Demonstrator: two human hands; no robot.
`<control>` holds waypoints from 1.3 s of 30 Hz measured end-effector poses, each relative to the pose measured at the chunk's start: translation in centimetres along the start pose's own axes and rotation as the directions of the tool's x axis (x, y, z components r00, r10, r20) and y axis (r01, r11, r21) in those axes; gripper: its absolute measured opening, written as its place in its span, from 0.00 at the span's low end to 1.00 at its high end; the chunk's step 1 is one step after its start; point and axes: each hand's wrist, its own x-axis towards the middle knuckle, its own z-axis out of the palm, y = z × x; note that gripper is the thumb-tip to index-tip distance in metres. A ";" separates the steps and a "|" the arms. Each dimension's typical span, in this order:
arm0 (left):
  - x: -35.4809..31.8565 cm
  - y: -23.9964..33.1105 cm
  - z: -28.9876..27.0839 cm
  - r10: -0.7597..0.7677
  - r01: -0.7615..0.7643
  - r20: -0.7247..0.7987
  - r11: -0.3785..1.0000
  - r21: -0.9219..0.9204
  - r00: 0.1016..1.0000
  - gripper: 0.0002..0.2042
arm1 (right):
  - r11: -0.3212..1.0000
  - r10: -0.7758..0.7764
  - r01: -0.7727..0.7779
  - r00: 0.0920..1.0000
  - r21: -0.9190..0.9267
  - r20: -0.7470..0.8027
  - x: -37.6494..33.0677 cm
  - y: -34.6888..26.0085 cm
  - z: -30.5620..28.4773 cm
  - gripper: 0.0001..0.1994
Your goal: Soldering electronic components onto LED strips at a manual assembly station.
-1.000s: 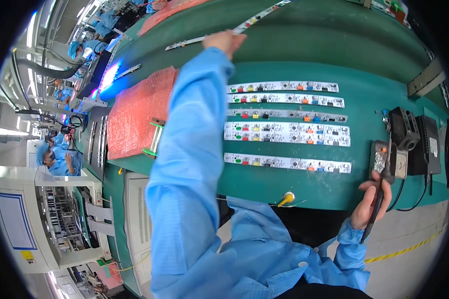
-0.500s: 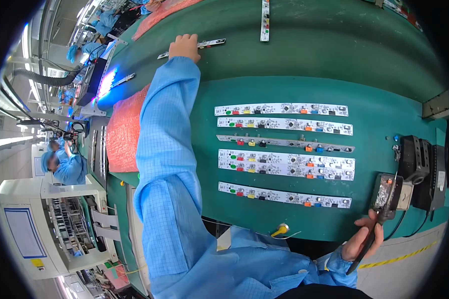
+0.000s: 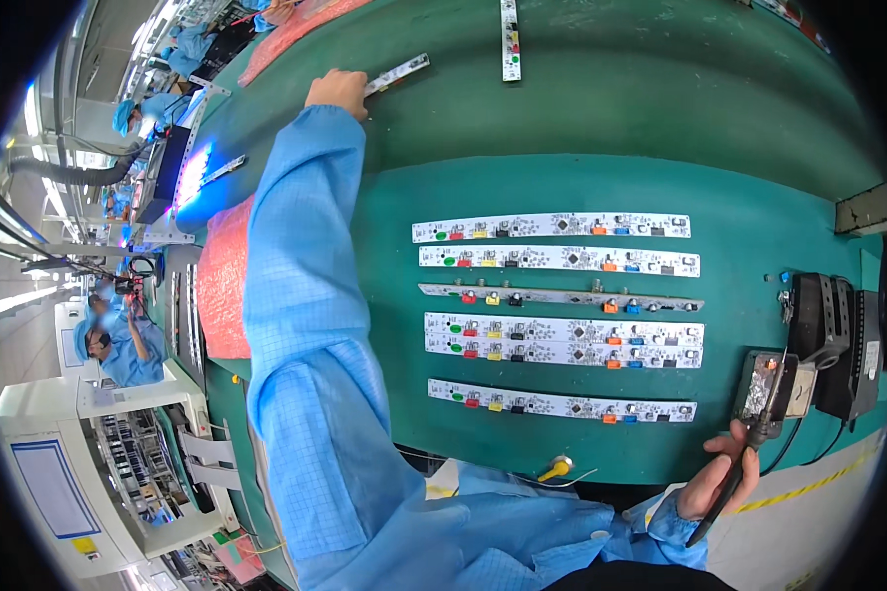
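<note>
Green mat (image 3: pixel 522 448), soldering iron (image 3: pixel 731 488), white label (image 3: pixel 871 361)

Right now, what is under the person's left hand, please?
One end of a thin circuit board shows beyond the left hand, with green surface around; whatever lies directly beneath the hand is covered.

My left hand (image 3: pixel 339 93) grips circuit strip (image 3: pixel 398 73) at far side, arm stretched out. My right hand (image 3: pixel 710 485) holds soldering iron (image 3: pixel 756 431), tip over small metal tray (image 3: pixel 758 386). Before me, six boards (image 3: pixel 547 259) lie on green mat (image 3: pixel 532 448), third one tilted on edge. Pink bubble wrap (image 3: pixel 224 295) beside my left sleeve (image 3: pixel 306 286). Another strip (image 3: pixel 511 44) lies beyond.
</note>
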 end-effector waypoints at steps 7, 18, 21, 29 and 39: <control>-8.2 3.7 -10.6 0.278 -0.278 -0.191 0.960 0.029 0.941 0.13 | 0.991 -0.009 0.012 1.000 0.131 -0.023 0.5 -0.4 0.9 0.20; -33.8 22.9 -17.2 0.665 -0.709 -0.275 0.564 -0.423 0.694 0.04 | 0.960 0.071 -0.035 0.990 0.278 -0.122 0.4 -0.3 -0.8 0.21; -33.9 26.0 -15.1 0.637 -0.709 -0.314 0.607 -0.359 0.704 0.05 | 0.970 0.061 -0.034 0.992 0.242 -0.108 0.6 -0.3 -1.5 0.21; -32.8 26.5 -17.2 0.602 -0.693 -0.351 0.562 -0.451 0.717 0.14 | 0.980 -0.038 0.067 0.988 0.190 -0.152 1.7 1.0 -2.8 0.25; -14.7 38.2 -20.5 0.473 -0.733 -0.583 0.239 -0.637 0.661 0.10 | 0.973 0.008 0.057 0.960 0.225 -0.279 2.2 2.9 -2.6 0.26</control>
